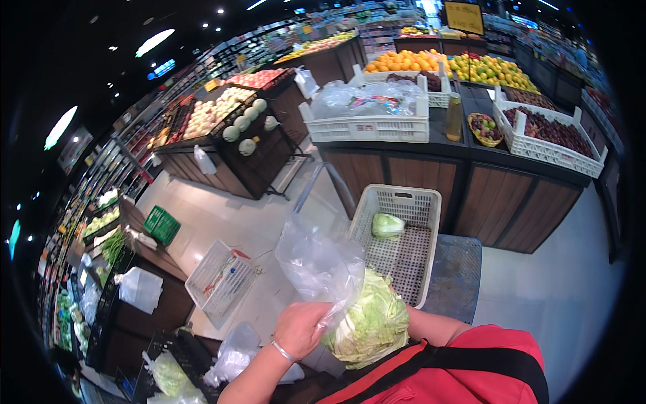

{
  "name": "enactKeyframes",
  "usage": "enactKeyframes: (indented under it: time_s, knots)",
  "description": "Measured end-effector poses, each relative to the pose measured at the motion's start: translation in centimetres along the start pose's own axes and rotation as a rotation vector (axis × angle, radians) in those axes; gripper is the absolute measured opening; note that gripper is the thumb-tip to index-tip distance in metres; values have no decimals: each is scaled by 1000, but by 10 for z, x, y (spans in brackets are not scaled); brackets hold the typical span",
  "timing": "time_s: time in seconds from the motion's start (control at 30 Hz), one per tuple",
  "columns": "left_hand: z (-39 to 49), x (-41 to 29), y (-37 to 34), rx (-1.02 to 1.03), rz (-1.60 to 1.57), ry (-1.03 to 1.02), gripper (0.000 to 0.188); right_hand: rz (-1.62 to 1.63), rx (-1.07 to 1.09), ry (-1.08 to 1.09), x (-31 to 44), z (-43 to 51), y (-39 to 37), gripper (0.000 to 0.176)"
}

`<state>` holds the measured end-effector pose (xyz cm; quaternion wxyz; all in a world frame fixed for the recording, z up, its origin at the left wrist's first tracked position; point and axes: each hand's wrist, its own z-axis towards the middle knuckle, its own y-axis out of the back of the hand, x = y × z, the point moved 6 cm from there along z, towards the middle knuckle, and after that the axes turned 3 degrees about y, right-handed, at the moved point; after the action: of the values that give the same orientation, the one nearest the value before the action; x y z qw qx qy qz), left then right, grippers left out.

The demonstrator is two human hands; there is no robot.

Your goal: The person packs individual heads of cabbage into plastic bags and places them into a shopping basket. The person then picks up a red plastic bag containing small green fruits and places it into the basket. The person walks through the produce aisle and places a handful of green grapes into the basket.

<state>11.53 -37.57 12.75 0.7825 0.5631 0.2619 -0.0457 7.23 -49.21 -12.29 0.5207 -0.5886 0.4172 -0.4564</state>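
My left hand, with a silver bracelet at the wrist, grips the gathered edge of a clear plastic bag. The bag billows up and away, its lower edge against a large leafy Chinese cabbage. That cabbage is close to my body, its pale green leaves ruffled. My right forearm reaches behind it; most of the hand is hidden there, supporting the cabbage's far side. Beyond lies a white plastic crate with one smaller cabbage inside.
The crate rests on a flatbed trolley with a metal handle. A white basket and a green crate stand on the floor leftward. Bagged cabbage lies at lower left. Ahead, a wood-panelled fruit stand carries crates of grapes.
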Motion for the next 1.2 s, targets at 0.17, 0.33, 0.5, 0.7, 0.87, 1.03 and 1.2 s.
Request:
enactKeyframes:
  time_s: [0.17,0.33,0.5,0.7,0.87,1.03,1.2]
  knots:
    - [-54,-6,37,-175,274,86,40,-30,44,-84,-26,6,-23,75]
    - [-57,-4,54,-204,348,77,41,-48,91,-167,-41,25,-45,75]
    - [-35,-30,55,-195,182,89,31,-45,145,-240,-47,48,-63,76]
    - [-39,-50,71,-137,291,222,23,12,195,-302,-41,67,-80,76]
    - [-73,-39,96,-484,430,309,30,17,234,-343,-38,89,-93,76]
    - [-101,-36,109,-567,671,461,35,19,270,-403,-47,111,-114,76]
    - [-124,-27,118,-478,614,646,29,12,320,-469,-67,132,-137,76]
